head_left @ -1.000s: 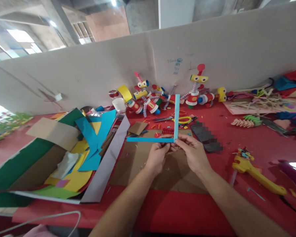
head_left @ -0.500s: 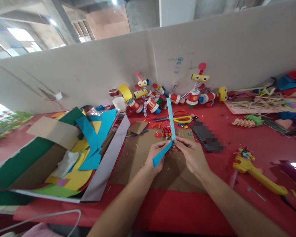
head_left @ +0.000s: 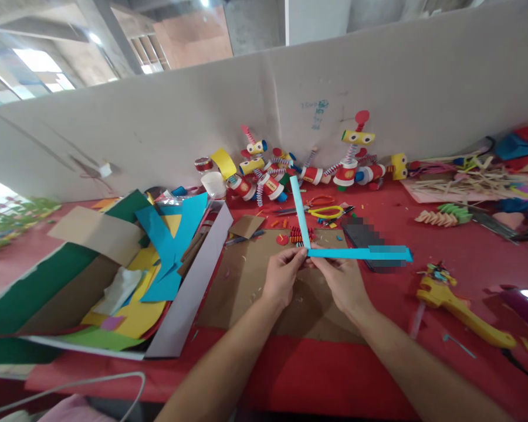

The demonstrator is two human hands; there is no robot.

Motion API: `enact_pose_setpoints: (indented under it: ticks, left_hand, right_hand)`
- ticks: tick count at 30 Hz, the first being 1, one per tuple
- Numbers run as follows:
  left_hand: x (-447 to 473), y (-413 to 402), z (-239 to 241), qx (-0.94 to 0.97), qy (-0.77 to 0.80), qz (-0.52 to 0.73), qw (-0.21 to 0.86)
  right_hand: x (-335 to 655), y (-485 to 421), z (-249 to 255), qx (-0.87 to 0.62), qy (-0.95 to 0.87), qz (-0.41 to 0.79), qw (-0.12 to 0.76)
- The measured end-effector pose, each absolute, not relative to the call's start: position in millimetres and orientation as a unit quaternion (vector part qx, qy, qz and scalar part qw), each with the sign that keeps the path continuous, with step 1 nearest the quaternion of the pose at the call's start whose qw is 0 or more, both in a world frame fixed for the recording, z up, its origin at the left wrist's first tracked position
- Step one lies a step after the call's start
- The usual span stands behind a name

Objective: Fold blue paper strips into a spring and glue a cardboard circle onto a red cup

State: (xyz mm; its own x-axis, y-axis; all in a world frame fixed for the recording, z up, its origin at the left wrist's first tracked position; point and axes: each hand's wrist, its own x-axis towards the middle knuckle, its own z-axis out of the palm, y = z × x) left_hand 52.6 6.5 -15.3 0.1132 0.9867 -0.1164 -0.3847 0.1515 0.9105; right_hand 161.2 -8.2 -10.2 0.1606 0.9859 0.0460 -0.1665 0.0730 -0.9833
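In the middle of the head view, my left hand (head_left: 282, 275) pinches the corner where two blue paper strips meet. One pale blue paper strip (head_left: 300, 212) points up and away from me. The other, a brighter blue paper strip (head_left: 345, 253), runs flat out to the right, over the dark phone. My right hand (head_left: 342, 280) is closed on the same corner from its own side, below the bright strip. My fingertips partly hide the join. Just beyond them lie red and orange folded paper springs (head_left: 297, 235) and a small red paper disc (head_left: 282, 239).
Under my hands lies a brown cardboard sheet (head_left: 242, 281). At left stands a box (head_left: 189, 293) of coloured paper. Paper-cup figures (head_left: 345, 174) line the back wall. Yellow-handled scissors (head_left: 328, 212), a dark phone (head_left: 361, 234) and a yellow glue gun (head_left: 466, 313) are around me.
The brighter strip has swung from the lower left, over my left hand, to the right. The pale strip's top leans slightly more left. Both hands keep gripping the corner.
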Motion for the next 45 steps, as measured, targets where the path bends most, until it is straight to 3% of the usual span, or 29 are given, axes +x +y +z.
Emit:
enact_pose_setpoints:
  ticks: [45]
  left_hand:
    - [47,5,-8,0.344,0.404,0.552,0.643]
  right_hand:
    - [172,0,-15,-0.460,-0.428,0.536,0.564]
